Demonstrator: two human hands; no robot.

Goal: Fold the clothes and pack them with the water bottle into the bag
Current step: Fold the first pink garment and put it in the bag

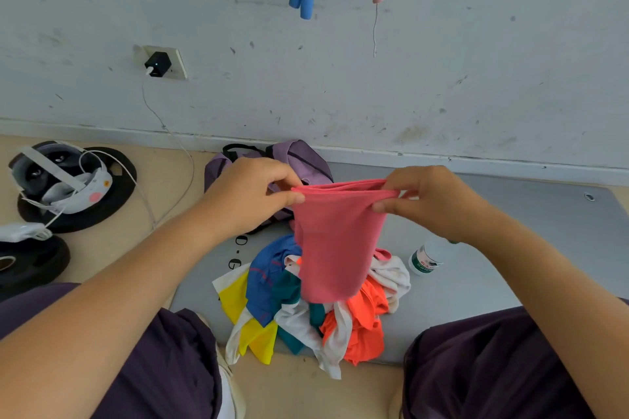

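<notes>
Above the clothes pile: pink garment hangs in the air, folded over at its top edge, soft knit cloth drooping to a narrow lower end.
Left hand: fingers pinched shut on the garment's top left corner.
Right hand: thumb and fingers clamped on the top right corner, edge stretched level between both hands.
Clothes pile: crumpled on the grey mat directly under the hanging cloth; blue, yellow, teal, white and orange pieces tangled together, the pink cloth hiding its middle.
Water bottle: clear plastic with a green and white label, lying on the mat just right of the pile, its top hidden by the right wrist.
Purple bag: soft fabric with black straps, slumped against the wall base, partly behind the left hand and garment.
Left floor: headset with white straps resting on a black weight plate.
Wall: charger plugged in, white cable trailing down.
</notes>
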